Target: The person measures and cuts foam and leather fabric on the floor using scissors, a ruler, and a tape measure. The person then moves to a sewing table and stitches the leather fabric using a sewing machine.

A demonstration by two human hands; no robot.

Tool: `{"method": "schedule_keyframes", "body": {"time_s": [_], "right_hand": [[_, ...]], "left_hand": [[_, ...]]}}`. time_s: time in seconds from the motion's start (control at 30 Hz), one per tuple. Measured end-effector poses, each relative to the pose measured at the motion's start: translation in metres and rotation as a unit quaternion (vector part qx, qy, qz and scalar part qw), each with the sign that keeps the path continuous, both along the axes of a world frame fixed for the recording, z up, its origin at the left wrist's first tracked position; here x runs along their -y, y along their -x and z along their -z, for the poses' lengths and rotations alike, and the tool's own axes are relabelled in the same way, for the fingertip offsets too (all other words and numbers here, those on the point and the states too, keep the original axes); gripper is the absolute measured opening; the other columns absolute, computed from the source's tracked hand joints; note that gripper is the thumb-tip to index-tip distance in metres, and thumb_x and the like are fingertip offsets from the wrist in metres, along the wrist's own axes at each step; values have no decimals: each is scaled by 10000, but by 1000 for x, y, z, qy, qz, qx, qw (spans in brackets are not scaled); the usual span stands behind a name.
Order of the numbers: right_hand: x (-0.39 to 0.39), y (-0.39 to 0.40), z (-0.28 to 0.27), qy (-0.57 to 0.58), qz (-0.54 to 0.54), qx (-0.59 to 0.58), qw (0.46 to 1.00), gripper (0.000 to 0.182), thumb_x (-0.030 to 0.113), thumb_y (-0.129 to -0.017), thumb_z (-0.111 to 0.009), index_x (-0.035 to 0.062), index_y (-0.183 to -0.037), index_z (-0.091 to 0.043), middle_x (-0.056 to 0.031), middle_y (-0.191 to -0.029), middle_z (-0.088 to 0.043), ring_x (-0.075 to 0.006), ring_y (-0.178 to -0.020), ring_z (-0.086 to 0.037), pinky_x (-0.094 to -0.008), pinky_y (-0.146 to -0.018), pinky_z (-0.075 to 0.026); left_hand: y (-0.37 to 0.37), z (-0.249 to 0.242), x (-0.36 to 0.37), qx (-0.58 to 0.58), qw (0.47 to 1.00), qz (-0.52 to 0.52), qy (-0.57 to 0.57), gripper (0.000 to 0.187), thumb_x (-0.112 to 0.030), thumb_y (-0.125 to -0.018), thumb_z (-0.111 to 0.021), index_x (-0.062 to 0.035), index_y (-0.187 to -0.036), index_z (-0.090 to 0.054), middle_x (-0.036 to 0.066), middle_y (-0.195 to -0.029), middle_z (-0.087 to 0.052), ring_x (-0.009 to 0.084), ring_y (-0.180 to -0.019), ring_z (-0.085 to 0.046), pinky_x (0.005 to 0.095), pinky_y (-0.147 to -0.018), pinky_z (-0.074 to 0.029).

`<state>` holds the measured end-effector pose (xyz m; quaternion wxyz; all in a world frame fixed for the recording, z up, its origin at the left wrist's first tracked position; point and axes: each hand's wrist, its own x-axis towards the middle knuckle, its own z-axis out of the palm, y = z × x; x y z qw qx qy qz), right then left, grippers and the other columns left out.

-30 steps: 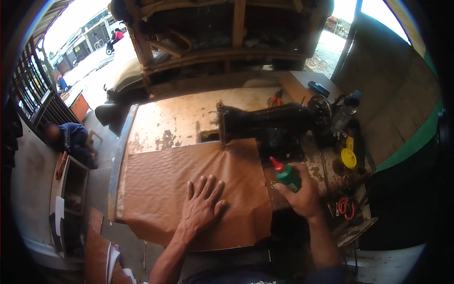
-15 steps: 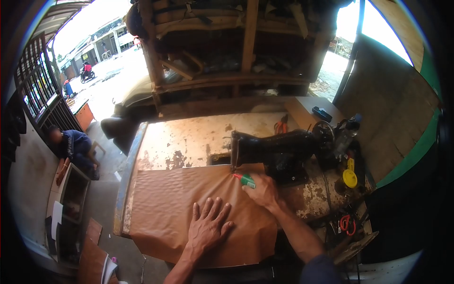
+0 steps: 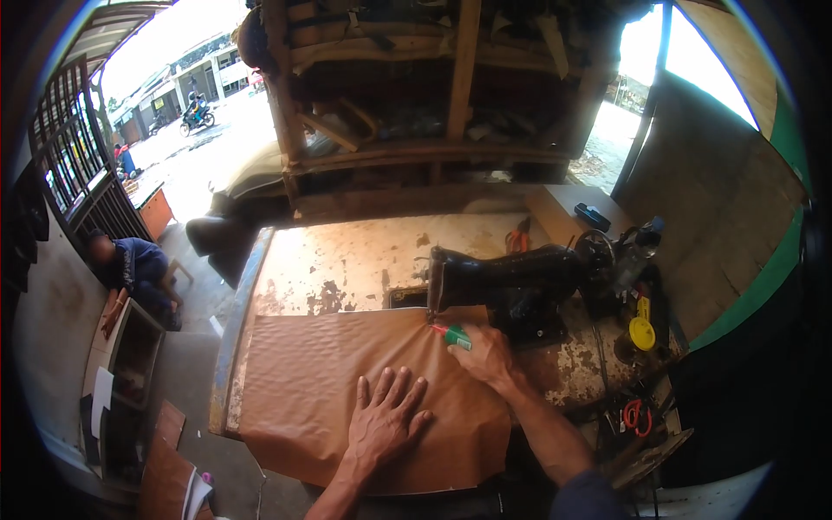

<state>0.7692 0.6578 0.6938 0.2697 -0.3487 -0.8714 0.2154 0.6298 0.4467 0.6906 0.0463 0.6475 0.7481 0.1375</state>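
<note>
A brown sheet (image 3: 295, 373), leather-like and slightly wrinkled, drapes over the near edge of a worn table (image 3: 364, 256). My left hand (image 3: 387, 420) lies flat on it, fingers spread. In my right hand (image 3: 485, 357) is a small green bottle with a red tip (image 3: 457, 337), gripped and tilted towards the left. That tip is right by the needle end of a black sewing machine (image 3: 507, 273), where the sheet's far edge passes under. Creases in the sheet run out from this spot.
Orange-handled pliers (image 3: 518, 238) lie behind the machine. To the right are a yellow round tool (image 3: 641, 333) and red-handled scissors (image 3: 637, 418). A wooden shelf rack (image 3: 433, 156) stands behind the table. Another person (image 3: 139, 269) crouches at the left beside a cabinet (image 3: 132, 373).
The view has shifted slightly. Both hands and the bottle keep nearly the same place on the sheet. Outside, a motorbike with a rider now shows in a different spot on the street.
</note>
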Motion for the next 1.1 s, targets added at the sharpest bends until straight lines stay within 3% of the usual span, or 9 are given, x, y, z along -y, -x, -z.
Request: {"method": "schedule_keyframes", "body": {"time_s": [0.17,0.33,0.4,0.5,0.73,0.83,0.87,1.0,1.1], "right_hand": [[2,-4,0,18,-3,2,1000,370,268,-829,-759,24,-1093,-675,-257,-916,-685,-441,-883,-676,-496,-766,-559],[18,-49,-10,121,87,-143,978,479,353,-842,-798,36,-1180,-677,-189,-965,-688,-356,-880,-670,-431,-801,-539],[18,-80,1,52,147,-213,964,493,318,-844,-809,42,-1225,-664,-145,-1092,-635,-304,-964,-639,-401,-857,-519],[12,-121,12,16,225,-211,951,561,220,-833,-823,42,-1318,-604,-132,-1234,-532,-309,-1148,-561,-419,-971,-464],[20,-157,10,70,370,-114,919,609,122,-818,-814,35,-1364,-561,-210,-1278,-617,-400,-1193,-581,-467,-994,-457],[36,-162,23,-193,386,-63,900,499,143,-897,-755,-32,-1304,-526,-206,-1162,-623,-368,-1065,-611,-435,-935,-476],[54,-162,18,-190,385,-63,901,499,143,-897,-755,-32,-1304,-526,-206,-1162,-623,-368,-1065,-611,-435,-935,-476],[132,-164,21,190,287,-110,933,431,254,-921,-762,-18,-1194,-569,-159,-1041,-659,-252,-914,-655,-325,-867,-521],[177,-141,61,249,265,-193,911,410,299,-916,-780,-17,-1126,-623,-117,-1018,-695,-184,-921,-657,-311,-854,-528]], "left_hand": [[-1,0,0,-5,1000,-2,7,602,-550,-1027,-407,-239,-1542,-429,99,-1633,-335,323,-1535,-237,577,-1245,-89],[0,-1,0,3,1000,2,5,604,-542,-1026,-413,-229,-1543,-424,105,-1631,-337,325,-1536,-233,580,-1244,-88],[0,-1,0,6,1000,1,5,605,-542,-1028,-412,-221,-1540,-431,107,-1632,-335,329,-1537,-228,578,-1244,-87],[0,-2,-1,10,1000,2,8,608,-544,-1029,-412,-213,-1538,-439,108,-1634,-332,333,-1539,-222,572,-1246,-82],[-2,-4,-1,24,1000,-6,14,591,-527,-1020,-437,-220,-1525,-447,114,-1629,-338,332,-1536,-230,574,-1242,-80],[-3,-6,-2,27,999,-11,20,592,-523,-1019,-443,-217,-1525,-446,113,-1629,-339,334,-1536,-228,569,-1244,-78],[-3,-4,-2,23,1000,-9,15,588,-517,-1018,-448,-215,-1523,-450,113,-1628,-341,335,-1536,-228,564,-1246,-77],[-3,-6,-2,26,999,-12,17,572,-498,-1020,-454,-214,-1516,-462,110,-1625,-348,333,-1535,-230,551,-1250,-79],[-5,-4,0,33,999,-11,0,570,-459,-1006,-505,-172,-1497,-478,139,-1609,-366,331,-1529,-247,549,-1253,-73]]}}
